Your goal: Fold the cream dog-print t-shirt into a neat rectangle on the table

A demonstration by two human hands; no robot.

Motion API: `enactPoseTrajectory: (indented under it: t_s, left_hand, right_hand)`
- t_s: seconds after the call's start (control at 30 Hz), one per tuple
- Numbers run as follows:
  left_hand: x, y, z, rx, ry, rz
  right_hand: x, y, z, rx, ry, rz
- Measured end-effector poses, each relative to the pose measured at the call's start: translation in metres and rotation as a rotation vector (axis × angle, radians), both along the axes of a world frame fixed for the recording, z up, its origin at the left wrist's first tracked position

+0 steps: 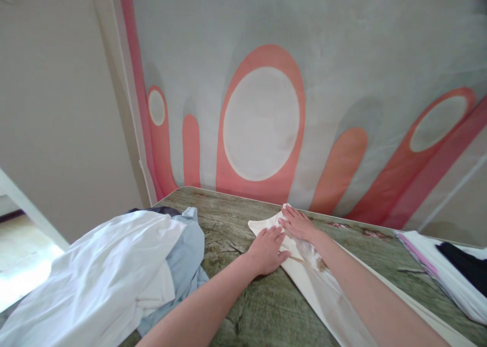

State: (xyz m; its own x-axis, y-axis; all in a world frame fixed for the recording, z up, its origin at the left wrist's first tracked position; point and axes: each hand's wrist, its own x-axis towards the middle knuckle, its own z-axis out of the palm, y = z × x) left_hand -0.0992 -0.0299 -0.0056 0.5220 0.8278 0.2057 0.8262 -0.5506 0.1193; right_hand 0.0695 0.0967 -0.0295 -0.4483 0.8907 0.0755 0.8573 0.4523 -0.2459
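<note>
A long cream-coloured garment (312,286) lies stretched over the table, with a sheer whitish layer and a brownish patch along its middle. Its exact kind cannot be made out, since my right forearm covers part of it and the near end runs out of view. My left hand (268,250) rests on its left edge near the far end, fingers extended and palm down. Just beyond and to the right, my right hand (299,222) presses flat on the far end of the cloth, its fingers stretched out. Neither hand grasps the fabric.
On the left sits a heap of clothes: a white garment (110,266) over a light blue one (190,250), with dark cloth (160,210) behind. Folded white clothes (452,281) and a black piece (466,266) lie right. The wood-patterned tabletop (224,220) meets a patterned backdrop (262,184).
</note>
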Motion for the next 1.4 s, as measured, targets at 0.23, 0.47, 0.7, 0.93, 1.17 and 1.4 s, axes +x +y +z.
enactPoseTrajectory:
  t_s: [0.23, 0.47, 0.7, 0.93, 1.17, 1.4]
  left_hand:
    - [-0.002, -0.003, 0.003, -0.028, 0.01, 0.0]
    - [-0.002, -0.003, 0.003, -0.03, 0.005, 0.005]
    - [-0.002, -0.003, 0.007, -0.049, 0.014, -0.01]
    - [0.003, -0.012, 0.024, 0.023, -0.011, -0.08]
    - [0.016, -0.024, 0.035, -0.004, 0.036, -0.254]
    - [0.014, -0.025, 0.035, -0.041, 0.007, -0.086]
  right_hand:
    - [0.003, 0.017, 0.003, -0.068, 0.244, -0.025]
    - [0.045, 0.014, 0.004, 0.019, 0.33, 0.025]
    - [0.095, -0.025, 0.0, 0.046, 0.253, 0.145]
    - [0.11, -0.048, -0.005, 0.09, 0.14, 0.12]
    - [0.107, -0.052, -0.001, 0.129, 0.129, 0.115]
    - [0.11, -0.05, -0.006, 0.143, 0.155, 0.127]
